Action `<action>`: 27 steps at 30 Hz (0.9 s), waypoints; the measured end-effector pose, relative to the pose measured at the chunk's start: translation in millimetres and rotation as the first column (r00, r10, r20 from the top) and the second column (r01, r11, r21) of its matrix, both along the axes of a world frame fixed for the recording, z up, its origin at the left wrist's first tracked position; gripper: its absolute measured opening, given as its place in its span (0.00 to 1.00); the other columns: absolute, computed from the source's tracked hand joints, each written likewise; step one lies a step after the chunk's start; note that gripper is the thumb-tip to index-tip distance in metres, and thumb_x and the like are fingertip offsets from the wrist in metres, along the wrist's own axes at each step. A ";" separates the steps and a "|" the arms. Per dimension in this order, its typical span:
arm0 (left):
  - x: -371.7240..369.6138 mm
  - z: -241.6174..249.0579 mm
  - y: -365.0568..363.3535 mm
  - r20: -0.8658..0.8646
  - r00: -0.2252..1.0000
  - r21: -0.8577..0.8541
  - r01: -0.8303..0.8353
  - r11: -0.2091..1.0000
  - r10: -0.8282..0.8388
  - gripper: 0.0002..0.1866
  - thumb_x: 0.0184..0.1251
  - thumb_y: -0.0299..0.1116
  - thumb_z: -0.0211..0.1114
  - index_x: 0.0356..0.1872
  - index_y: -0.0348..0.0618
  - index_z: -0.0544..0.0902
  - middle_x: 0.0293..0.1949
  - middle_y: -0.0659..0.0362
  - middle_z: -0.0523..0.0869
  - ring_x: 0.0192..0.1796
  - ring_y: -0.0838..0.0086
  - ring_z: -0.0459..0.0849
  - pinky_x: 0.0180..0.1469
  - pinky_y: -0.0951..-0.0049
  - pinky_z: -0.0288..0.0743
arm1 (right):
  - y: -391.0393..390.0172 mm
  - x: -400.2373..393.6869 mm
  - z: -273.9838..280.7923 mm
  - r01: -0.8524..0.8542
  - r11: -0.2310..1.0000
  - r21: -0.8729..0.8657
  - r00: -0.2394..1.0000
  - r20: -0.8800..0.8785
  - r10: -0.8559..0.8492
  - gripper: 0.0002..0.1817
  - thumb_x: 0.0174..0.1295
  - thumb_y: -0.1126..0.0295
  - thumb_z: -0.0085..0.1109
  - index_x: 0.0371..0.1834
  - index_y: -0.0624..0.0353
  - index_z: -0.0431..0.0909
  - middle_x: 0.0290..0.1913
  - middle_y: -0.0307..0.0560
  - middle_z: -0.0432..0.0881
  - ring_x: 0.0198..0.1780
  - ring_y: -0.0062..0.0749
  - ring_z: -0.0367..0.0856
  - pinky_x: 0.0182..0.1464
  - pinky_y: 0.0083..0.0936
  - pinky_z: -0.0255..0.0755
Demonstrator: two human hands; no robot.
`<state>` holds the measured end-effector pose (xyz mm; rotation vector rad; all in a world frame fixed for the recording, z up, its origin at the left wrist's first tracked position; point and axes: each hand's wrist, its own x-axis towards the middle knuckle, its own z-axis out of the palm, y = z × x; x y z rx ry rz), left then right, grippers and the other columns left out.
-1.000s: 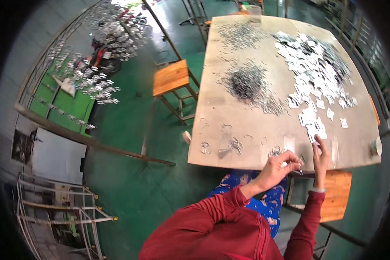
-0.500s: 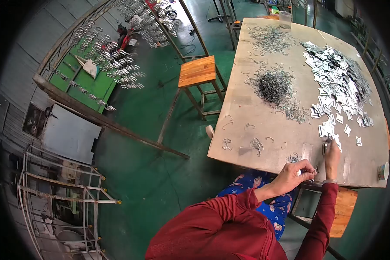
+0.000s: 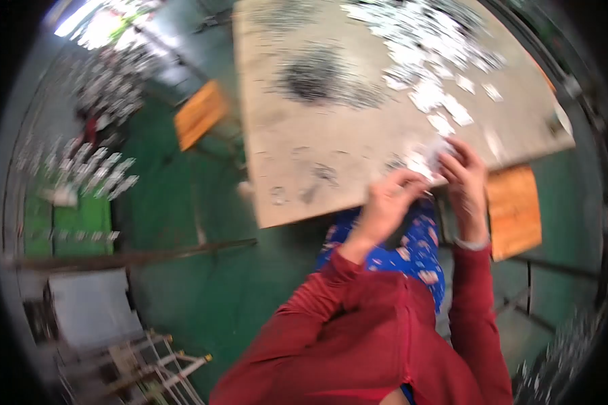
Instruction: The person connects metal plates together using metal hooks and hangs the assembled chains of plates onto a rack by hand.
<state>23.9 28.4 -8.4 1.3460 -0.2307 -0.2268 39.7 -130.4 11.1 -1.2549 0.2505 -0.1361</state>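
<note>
Both hands meet over the table's near edge, smeared by motion. My left hand (image 3: 387, 204) is closed in a pinch, thumb and forefinger together beside a bright shiny piece (image 3: 419, 164); what it grips is too blurred to name. Around a pale, shiny flat piece (image 3: 439, 150) curl the fingers of my right hand (image 3: 467, 181). Just beyond the fingertips lie loose flat metal buckle-like plates (image 3: 440, 123), trailing from a big heap of them (image 3: 419, 40). A few bent wire hooks (image 3: 394, 162) sit left of the hands, partly hidden.
A dark pile of wire hooks (image 3: 312, 74) lies on the table (image 3: 277, 135), with small clusters of hooks (image 3: 325, 174) nearer me. Wooden stools stand left (image 3: 201, 115) and right (image 3: 515, 212). Racks of hanging metal parts (image 3: 94, 162) are at far left.
The view has swung, shifting the table up and left. My right hand has come back from the plates to beside my left hand, with a shiny piece now between them.
</note>
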 end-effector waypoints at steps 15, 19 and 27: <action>9.9 -24.9 -20.9 0.054 0.998 0.055 0.040 0.998 -0.043 0.05 0.63 0.25 0.62 0.36 0.35 0.81 0.32 0.60 0.85 0.36 0.82 0.81 0.39 0.80 0.75 | -3.7 -11.6 -1.4 0.046 0.999 -0.007 0.997 0.055 -0.045 0.16 0.53 0.81 0.62 0.47 0.68 0.77 0.26 0.42 0.80 0.24 0.21 0.78 0.30 0.15 0.72; 11.3 -9.9 -16.2 0.144 0.989 0.221 -0.004 0.975 -0.029 0.05 0.60 0.25 0.64 0.34 0.34 0.81 0.31 0.58 0.84 0.35 0.78 0.82 0.39 0.78 0.76 | 0.1 -22.0 -3.7 0.087 0.973 -0.212 0.990 0.123 -0.062 0.11 0.53 0.83 0.61 0.41 0.68 0.79 0.30 0.40 0.81 0.28 0.18 0.79 0.33 0.14 0.73; 88.8 -45.0 38.7 0.187 0.982 0.124 -0.060 0.991 0.036 0.22 0.67 0.34 0.59 0.59 0.36 0.71 0.53 0.60 0.78 0.48 0.75 0.78 0.48 0.75 0.75 | -0.8 -22.6 -1.5 0.079 0.996 -0.053 0.972 0.226 -0.065 0.12 0.53 0.87 0.60 0.41 0.69 0.77 0.31 0.47 0.81 0.29 0.25 0.81 0.32 0.18 0.76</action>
